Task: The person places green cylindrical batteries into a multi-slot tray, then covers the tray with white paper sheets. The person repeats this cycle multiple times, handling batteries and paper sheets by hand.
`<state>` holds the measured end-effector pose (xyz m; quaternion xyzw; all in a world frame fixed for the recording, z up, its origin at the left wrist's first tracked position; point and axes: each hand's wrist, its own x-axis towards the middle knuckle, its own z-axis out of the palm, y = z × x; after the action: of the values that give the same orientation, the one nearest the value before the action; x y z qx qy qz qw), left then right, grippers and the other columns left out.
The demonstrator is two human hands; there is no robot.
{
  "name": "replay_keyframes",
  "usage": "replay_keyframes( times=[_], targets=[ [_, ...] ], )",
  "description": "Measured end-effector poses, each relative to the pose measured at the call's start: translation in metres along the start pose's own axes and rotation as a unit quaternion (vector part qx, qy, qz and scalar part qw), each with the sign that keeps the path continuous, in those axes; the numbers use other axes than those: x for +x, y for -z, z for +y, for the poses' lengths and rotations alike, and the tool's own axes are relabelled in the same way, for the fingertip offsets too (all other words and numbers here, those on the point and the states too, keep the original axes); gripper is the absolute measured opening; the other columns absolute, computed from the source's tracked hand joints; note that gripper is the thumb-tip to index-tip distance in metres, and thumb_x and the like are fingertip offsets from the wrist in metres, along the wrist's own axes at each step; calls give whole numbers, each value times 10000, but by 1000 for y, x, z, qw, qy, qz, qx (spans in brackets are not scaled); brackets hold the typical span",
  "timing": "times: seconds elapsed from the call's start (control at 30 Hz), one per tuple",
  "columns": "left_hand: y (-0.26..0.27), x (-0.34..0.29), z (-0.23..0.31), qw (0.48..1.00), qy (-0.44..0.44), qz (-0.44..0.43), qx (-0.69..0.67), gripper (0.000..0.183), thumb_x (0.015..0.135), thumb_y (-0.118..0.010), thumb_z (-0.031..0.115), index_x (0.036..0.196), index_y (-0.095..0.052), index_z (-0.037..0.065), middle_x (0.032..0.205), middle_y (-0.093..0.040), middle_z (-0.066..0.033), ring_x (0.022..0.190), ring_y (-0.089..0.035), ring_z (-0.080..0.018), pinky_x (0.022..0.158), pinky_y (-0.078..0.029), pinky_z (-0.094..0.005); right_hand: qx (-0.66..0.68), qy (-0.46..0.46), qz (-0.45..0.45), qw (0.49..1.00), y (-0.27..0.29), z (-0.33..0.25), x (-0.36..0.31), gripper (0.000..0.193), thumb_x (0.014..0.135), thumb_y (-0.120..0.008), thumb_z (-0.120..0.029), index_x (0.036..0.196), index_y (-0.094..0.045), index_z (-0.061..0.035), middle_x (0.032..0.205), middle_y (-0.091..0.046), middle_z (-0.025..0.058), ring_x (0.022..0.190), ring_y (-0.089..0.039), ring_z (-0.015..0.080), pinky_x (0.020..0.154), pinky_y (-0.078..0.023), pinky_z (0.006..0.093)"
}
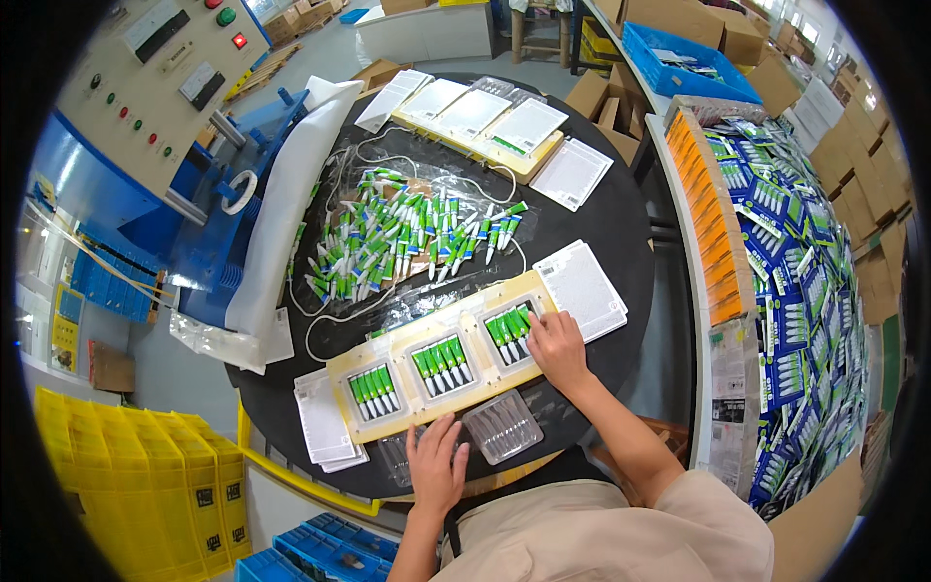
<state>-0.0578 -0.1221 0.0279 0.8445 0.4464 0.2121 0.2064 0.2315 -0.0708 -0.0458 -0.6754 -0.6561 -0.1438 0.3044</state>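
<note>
A long cream-yellow fixture (396, 426) lies across the near side of the round black table, with three windows holding clear blister trays. Small green-and-white tubes with pointed white tips stand side by side in the left (374, 392), middle (442, 366) and right windows. At the right window my right hand (558, 349) is bent, its fingertips closed at the rightmost tube (527, 315). My left hand (436, 464) has its fingers apart at the fixture's front edge, holding nothing. Beside it lie an empty clear blister tray (503, 428) and another partly hidden one (395, 456).
A loose pile of tubes (398, 233) lies mid-table among white cords. A second fixture (543, 160) with white cards stands behind. White card stacks (584, 291) (325, 417) flank the near fixture. A blue press (223, 204) stands left, a bin of packed blister cards (786, 291) right.
</note>
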Motion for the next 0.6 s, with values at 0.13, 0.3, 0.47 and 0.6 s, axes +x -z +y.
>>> replay_keyframes(
  times=[0.13, 0.3, 0.47, 0.6],
  targets=[
    [17, -30, -6, 997, 50, 47, 28, 297, 936, -645, 127, 1221, -667, 44, 1330, -636, -101, 1270, -571, -292, 1193, -264, -550, 9, -35, -21, 999, 2, -5, -3, 282, 822, -700, -89, 1094, -738, -28, 910, -593, 64, 863, -561, 245, 736, -438, 403],
    [35, -54, -42, 984, 113, 105, 84, 298, 976, -585, 123, 1256, -635, 34, 1331, -631, -137, 1283, -560, -322, 1196, -256, -549, 39, -91, 13, 995, 27, 22, -2, 354, 823, -662, -67, 1172, -712, -39, 1099, -642, 99, 1043, -592, 279, 872, -463, 438],
    [69, -64, -110, 955, 183, 93, 213, 514, 976, -596, 177, 1452, -485, 17, 1564, -435, -171, 1462, -388, -336, 1226, -186, -569, -84, -24, -206, 975, 56, 63, -13, 784, 744, -723, -43, 1486, -475, -91, 1590, -366, 185, 1514, -287, 365, 1227, -229, 566],
    [97, -70, -166, 961, 203, -43, 183, 769, 909, -713, 265, 1551, -357, 40, 1643, -310, -162, 1523, -284, -321, 1227, -178, -582, -189, 23, -325, 926, 55, 92, -37, 639, 882, -626, -109, 1493, -456, -31, 1571, -416, 202, 1475, -393, 298, 1205, -310, 524]
  ],
)
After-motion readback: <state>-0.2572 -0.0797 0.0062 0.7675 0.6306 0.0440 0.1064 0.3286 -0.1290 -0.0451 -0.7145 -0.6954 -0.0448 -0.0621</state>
